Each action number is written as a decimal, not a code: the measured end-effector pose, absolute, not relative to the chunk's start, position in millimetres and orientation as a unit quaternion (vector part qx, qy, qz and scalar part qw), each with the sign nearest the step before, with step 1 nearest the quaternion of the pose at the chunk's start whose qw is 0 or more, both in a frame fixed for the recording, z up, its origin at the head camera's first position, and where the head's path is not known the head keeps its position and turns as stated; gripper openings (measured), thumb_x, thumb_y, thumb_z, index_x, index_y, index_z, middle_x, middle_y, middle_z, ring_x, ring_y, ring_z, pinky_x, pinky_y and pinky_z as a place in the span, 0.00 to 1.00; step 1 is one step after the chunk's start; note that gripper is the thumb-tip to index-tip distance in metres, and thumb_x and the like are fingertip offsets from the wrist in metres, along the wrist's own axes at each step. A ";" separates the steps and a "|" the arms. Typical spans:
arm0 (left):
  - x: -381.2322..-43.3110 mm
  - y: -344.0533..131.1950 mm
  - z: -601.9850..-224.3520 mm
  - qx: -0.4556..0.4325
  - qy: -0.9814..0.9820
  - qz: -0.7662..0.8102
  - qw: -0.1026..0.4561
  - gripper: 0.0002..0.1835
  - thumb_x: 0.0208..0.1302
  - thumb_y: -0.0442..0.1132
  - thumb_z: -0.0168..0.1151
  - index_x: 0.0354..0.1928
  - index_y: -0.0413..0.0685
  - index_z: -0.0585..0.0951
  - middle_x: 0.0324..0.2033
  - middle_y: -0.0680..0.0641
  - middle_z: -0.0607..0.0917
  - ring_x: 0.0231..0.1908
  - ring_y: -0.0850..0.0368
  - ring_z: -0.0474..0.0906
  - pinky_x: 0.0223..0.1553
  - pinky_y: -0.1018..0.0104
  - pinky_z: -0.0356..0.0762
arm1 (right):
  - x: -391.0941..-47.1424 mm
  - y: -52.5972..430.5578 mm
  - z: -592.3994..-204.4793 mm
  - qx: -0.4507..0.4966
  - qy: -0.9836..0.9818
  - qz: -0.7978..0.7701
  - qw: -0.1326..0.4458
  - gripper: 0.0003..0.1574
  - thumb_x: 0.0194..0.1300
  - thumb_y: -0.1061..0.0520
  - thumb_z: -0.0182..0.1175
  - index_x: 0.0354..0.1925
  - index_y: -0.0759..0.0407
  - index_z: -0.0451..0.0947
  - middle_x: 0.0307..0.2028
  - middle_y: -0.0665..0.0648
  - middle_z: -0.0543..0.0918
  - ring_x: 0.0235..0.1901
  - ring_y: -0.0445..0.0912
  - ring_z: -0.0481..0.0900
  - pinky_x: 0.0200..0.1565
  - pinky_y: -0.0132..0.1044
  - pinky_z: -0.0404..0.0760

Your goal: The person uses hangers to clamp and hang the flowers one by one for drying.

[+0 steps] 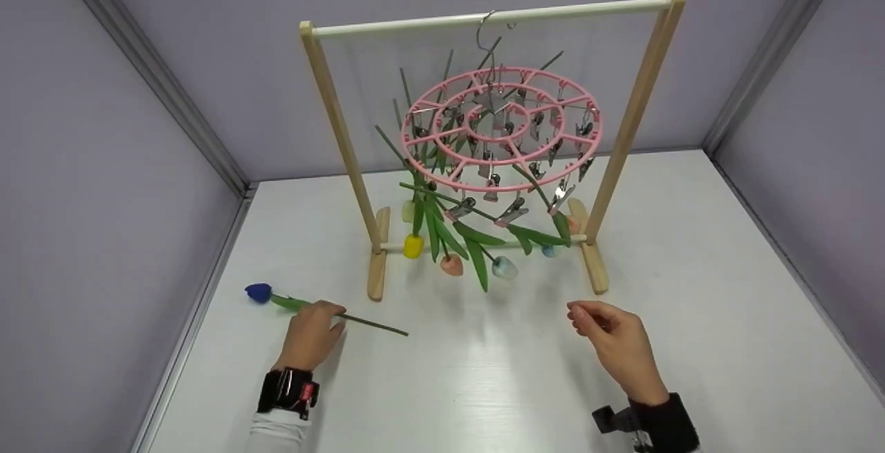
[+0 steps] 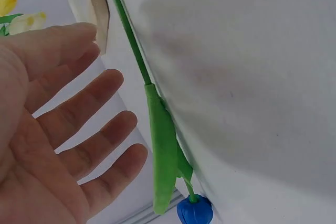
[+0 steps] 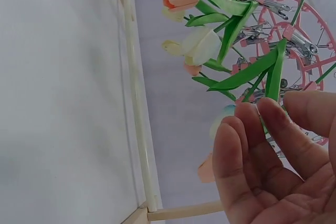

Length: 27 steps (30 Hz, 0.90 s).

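A blue tulip (image 1: pixel 258 292) with a green stem lies on the white table at the left. My left hand (image 1: pixel 311 334) hovers over its stem with the fingers extended. In the left wrist view a gap shows between those fingers and the green leaf (image 2: pixel 164 156). My right hand (image 1: pixel 619 346) is raised over the table, in front of the rack's right foot. Its fingers bend loosely and hold nothing. A pink round clip hanger (image 1: pixel 600 124) carries several tulips head down, among them a yellow one (image 1: pixel 413 246), a peach one (image 1: pixel 451 265) and a pale blue one (image 1: pixel 504 268).
The hanger's metal hook (image 1: pixel 479 34) hangs on the pale top bar (image 1: pixel 415 23) of a wooden rack. Its feet (image 1: pixel 377 270) stand on the table. Many metal clips dangle below the rings. Grey-purple panels (image 1: pixel 138 197) enclose the table at the back and sides.
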State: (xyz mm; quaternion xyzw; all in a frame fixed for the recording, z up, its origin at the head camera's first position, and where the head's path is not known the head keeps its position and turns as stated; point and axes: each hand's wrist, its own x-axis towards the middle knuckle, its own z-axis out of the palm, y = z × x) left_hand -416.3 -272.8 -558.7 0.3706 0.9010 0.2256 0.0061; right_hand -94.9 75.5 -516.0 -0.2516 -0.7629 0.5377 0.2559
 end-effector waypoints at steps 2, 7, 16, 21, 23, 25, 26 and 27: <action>-418.9 -272.3 -561.9 0.383 0.900 0.209 -0.009 0.11 0.57 0.29 0.70 0.44 0.37 0.86 0.43 0.37 0.85 0.47 0.37 0.80 0.49 0.42 0.75 | -93.3 75.8 -517.6 -0.254 -0.760 0.543 0.250 0.14 0.70 0.57 0.62 0.50 0.64 0.84 0.43 0.60 0.86 0.40 0.47 0.85 0.42 0.33 0.83; -421.7 -270.5 -566.9 0.394 0.902 0.174 -0.020 0.12 0.55 0.29 0.72 0.42 0.41 0.87 0.42 0.38 0.85 0.46 0.35 0.78 0.46 0.38 0.74 | -91.8 74.9 -518.6 -0.252 -0.762 0.543 0.247 0.13 0.70 0.58 0.62 0.49 0.64 0.84 0.40 0.60 0.86 0.39 0.46 0.85 0.42 0.33 0.83; -431.7 -264.2 -571.4 0.440 0.890 0.100 -0.068 0.08 0.54 0.28 0.72 0.35 0.45 0.88 0.34 0.42 0.86 0.43 0.39 0.78 0.45 0.40 0.73 | -92.9 75.2 -527.1 -0.263 -0.755 0.554 0.230 0.12 0.71 0.60 0.61 0.49 0.65 0.83 0.41 0.64 0.86 0.42 0.57 0.84 0.41 0.34 0.83; -437.9 -260.4 -569.5 0.478 0.871 0.062 -0.095 0.06 0.53 0.27 0.71 0.30 0.45 0.86 0.28 0.44 0.84 0.35 0.42 0.80 0.45 0.41 0.74 | -94.3 72.5 -528.9 -0.267 -0.749 0.564 0.221 0.12 0.71 0.59 0.61 0.49 0.64 0.84 0.40 0.62 0.86 0.41 0.53 0.84 0.42 0.34 0.83; -439.4 -259.6 -568.5 0.493 0.863 0.060 -0.096 0.07 0.52 0.25 0.71 0.29 0.44 0.85 0.28 0.43 0.84 0.34 0.42 0.81 0.46 0.40 0.75 | -94.7 71.6 -528.9 -0.266 -0.748 0.566 0.222 0.13 0.70 0.59 0.62 0.49 0.65 0.84 0.40 0.61 0.86 0.40 0.51 0.84 0.42 0.34 0.83; -440.9 -259.1 -567.9 0.507 0.855 0.060 -0.092 0.08 0.51 0.23 0.71 0.29 0.43 0.85 0.28 0.42 0.84 0.33 0.42 0.82 0.47 0.40 0.75 | -94.5 70.9 -528.3 -0.262 -0.746 0.569 0.224 0.13 0.70 0.59 0.62 0.49 0.65 0.84 0.40 0.61 0.86 0.40 0.51 0.84 0.42 0.34 0.83; -441.2 -259.5 -567.5 0.514 0.851 0.058 -0.089 0.08 0.50 0.22 0.71 0.29 0.42 0.85 0.28 0.42 0.84 0.32 0.42 0.82 0.46 0.40 0.75 | -94.3 70.1 -528.2 -0.260 -0.746 0.571 0.225 0.13 0.71 0.59 0.61 0.49 0.66 0.84 0.40 0.62 0.86 0.40 0.51 0.84 0.42 0.34 0.83; -441.6 -260.0 -567.1 0.521 0.847 0.054 -0.088 0.09 0.50 0.22 0.71 0.29 0.41 0.85 0.27 0.42 0.83 0.32 0.42 0.82 0.45 0.42 0.76 | -94.2 69.3 -528.0 -0.259 -0.745 0.572 0.225 0.13 0.71 0.59 0.61 0.49 0.66 0.84 0.40 0.62 0.86 0.41 0.51 0.84 0.42 0.34 0.83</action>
